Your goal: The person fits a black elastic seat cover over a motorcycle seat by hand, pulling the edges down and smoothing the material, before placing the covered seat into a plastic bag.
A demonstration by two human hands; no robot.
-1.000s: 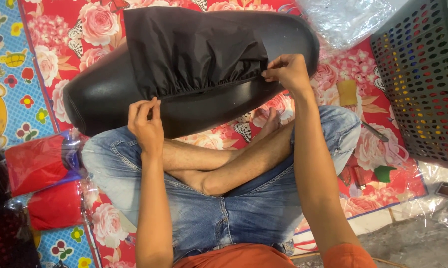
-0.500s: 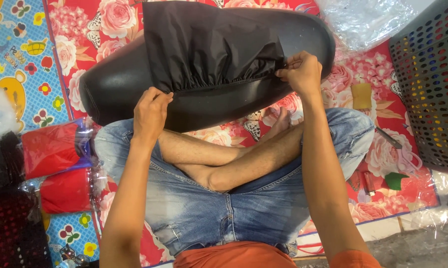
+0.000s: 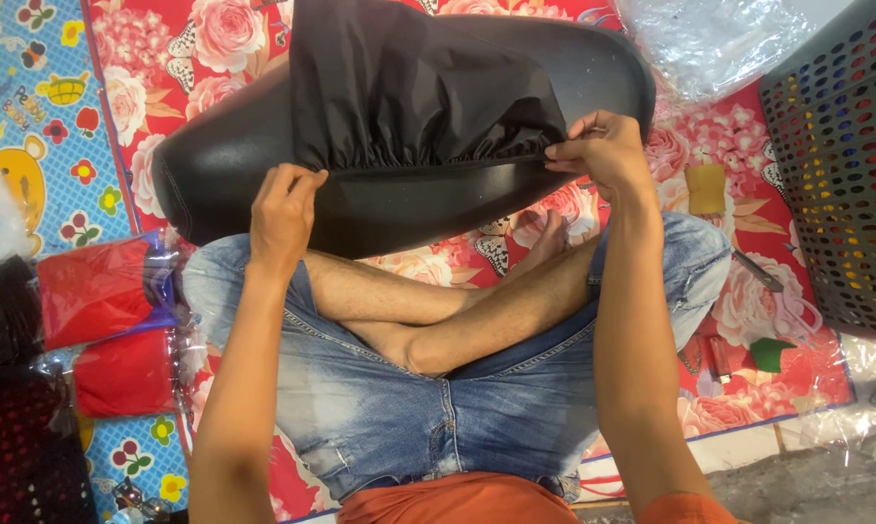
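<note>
A long black padded seat (image 3: 399,199) lies across my crossed legs. A black fabric cover (image 3: 409,87) with a gathered elastic hem is pulled over its middle. My left hand (image 3: 284,209) pinches the hem at the cover's left corner, against the seat's side. My right hand (image 3: 603,153) grips the hem at the cover's right corner, near the seat's narrow end. The far side of the seat is hidden under the fabric.
Red packed bundles in clear plastic (image 3: 98,291) lie at my left knee, with a dark perforated basket (image 3: 20,456) below them. A grey perforated crate (image 3: 841,175) stands at the right, clear plastic wrap (image 3: 710,44) beyond it. A flowered mat (image 3: 739,320) covers the floor.
The view has shifted right, so the seat sits further right in frame. Both hands keep hold of the hem; the left hand has slid along the seat's side.
</note>
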